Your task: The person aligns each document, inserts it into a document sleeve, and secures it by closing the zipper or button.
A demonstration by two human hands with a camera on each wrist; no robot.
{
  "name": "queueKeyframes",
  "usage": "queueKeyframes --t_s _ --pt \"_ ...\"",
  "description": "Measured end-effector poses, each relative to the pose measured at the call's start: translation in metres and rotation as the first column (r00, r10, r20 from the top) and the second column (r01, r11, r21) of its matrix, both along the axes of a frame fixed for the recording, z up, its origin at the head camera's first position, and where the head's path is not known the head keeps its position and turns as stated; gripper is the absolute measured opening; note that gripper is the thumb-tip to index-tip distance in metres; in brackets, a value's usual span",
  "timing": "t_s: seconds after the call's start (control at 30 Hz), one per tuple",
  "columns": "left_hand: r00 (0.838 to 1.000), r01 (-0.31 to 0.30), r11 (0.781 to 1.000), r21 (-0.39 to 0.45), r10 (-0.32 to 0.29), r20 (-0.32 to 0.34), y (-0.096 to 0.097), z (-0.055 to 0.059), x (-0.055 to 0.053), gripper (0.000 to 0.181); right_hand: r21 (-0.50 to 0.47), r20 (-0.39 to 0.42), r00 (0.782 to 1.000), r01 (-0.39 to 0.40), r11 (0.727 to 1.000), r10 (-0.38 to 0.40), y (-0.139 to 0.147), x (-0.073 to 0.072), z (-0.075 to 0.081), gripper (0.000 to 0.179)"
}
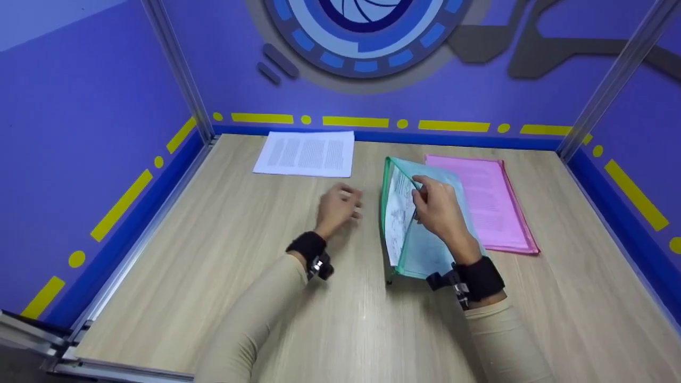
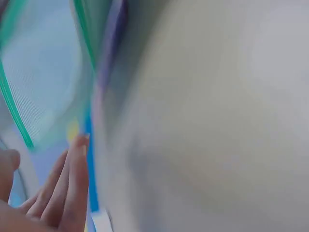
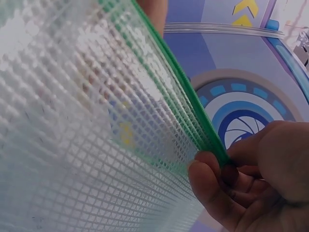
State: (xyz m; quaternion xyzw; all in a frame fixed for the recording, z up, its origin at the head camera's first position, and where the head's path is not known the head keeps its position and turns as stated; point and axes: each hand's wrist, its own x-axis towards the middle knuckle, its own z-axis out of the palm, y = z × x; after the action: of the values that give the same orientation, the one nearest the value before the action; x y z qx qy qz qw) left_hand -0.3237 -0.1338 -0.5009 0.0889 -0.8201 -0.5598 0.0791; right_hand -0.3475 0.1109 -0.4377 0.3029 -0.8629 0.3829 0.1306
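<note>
A green mesh zip pouch [image 1: 431, 239] stands partly lifted at the right of the table, its mouth spread toward the left. Printed paper [image 1: 397, 213] shows inside it. My right hand [image 1: 439, 207] pinches the pouch's upper edge; in the right wrist view the thumb and fingers hold its green border [image 3: 207, 128]. My left hand [image 1: 338, 207] is in the air left of the pouch, blurred, fingers loosely bent and holding nothing. In the left wrist view its fingers [image 2: 75, 188] are extended near the pouch, with a gap between.
A pink zip pouch [image 1: 500, 207] with printed paper inside lies right of the green one, partly under it. White printed sheets [image 1: 308, 154] lie at the back left of the wooden table [image 1: 223, 276]. Purple panels [image 1: 106, 127] wall the back and sides.
</note>
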Motion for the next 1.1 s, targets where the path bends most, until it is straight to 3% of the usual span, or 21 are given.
queueKeyframes --t_s 0.07,0.13,0.2,0.3,0.37,0.43,0.57,0.63,0.7,0.77,0.83,1.0,1.03,1.1 --pt "0.998 -0.066 0.982 -0.177 0.062 -0.027 -0.025 -0.008 -0.009 0.039 -0.002 -0.003 1.0 -0.003 1.0 0.003 0.001 0.001 0.0 0.035" --pt "0.995 -0.095 0.922 -0.376 0.092 -0.025 -0.05 -0.016 -0.016 0.048 -0.003 0.004 1.0 -0.017 1.0 0.017 -0.001 0.003 -0.001 0.035" --pt "0.996 -0.07 0.852 -0.52 0.09 0.013 -0.074 -0.021 -0.02 0.059 -0.005 0.025 0.999 -0.043 0.999 0.043 -0.004 0.006 -0.003 0.035" --pt "0.992 0.035 0.766 -0.642 0.052 0.116 -0.103 -0.025 -0.022 0.075 -0.003 0.045 0.996 -0.071 0.997 0.071 -0.011 0.01 -0.005 0.036" --pt "0.981 0.118 0.739 -0.663 0.018 0.195 -0.117 -0.027 -0.022 0.086 -0.008 0.043 0.996 -0.073 0.997 0.073 -0.015 0.012 -0.005 0.036" --pt "0.967 0.182 0.728 -0.661 -0.009 0.256 -0.126 -0.029 -0.021 0.093 -0.014 0.039 0.997 -0.071 0.997 0.071 -0.018 0.013 -0.005 0.036" --pt "0.949 0.228 0.685 -0.692 0.003 0.315 -0.138 -0.039 -0.021 0.103 -0.013 0.05 0.995 -0.082 0.997 0.083 -0.022 0.014 -0.004 0.035" --pt "0.946 0.232 0.641 -0.732 0.025 0.323 -0.14 -0.042 -0.023 0.108 -0.003 0.062 0.994 -0.088 0.996 0.088 -0.022 0.013 -0.004 0.036" --pt "0.956 0.22 0.59 -0.777 0.028 0.292 -0.139 -0.042 -0.027 0.109 0.001 0.073 0.994 -0.085 0.996 0.085 -0.019 0.013 -0.002 0.036" --pt "0.97 0.207 0.532 -0.821 -0.001 0.244 -0.135 -0.036 -0.033 0.103 0.003 0.074 0.995 -0.068 0.998 0.067 -0.016 0.012 0.0 0.036" --pt "0.98 0.191 0.492 -0.849 -0.046 0.193 -0.128 -0.029 -0.039 0.095 -0.004 0.069 0.997 -0.046 0.999 0.046 -0.011 0.01 0.003 0.036" --pt "0.956 0.286 0.455 -0.843 -0.072 0.286 -0.112 -0.015 -0.043 0.085 -0.004 0.041 0.999 -0.027 1.0 0.027 0.0 0.004 0.008 0.036" --pt "0.952 0.299 0.431 -0.851 -0.078 0.295 -0.109 -0.014 -0.043 0.08 -0.002 0.037 0.999 -0.028 1.0 0.028 0.002 0.003 0.008 0.035" --pt "0.955 0.298 0.363 -0.883 -0.115 0.274 -0.1 -0.014 -0.044 0.068 -0.003 0.032 0.999 -0.026 1.0 0.026 0.007 0.001 0.009 0.035"
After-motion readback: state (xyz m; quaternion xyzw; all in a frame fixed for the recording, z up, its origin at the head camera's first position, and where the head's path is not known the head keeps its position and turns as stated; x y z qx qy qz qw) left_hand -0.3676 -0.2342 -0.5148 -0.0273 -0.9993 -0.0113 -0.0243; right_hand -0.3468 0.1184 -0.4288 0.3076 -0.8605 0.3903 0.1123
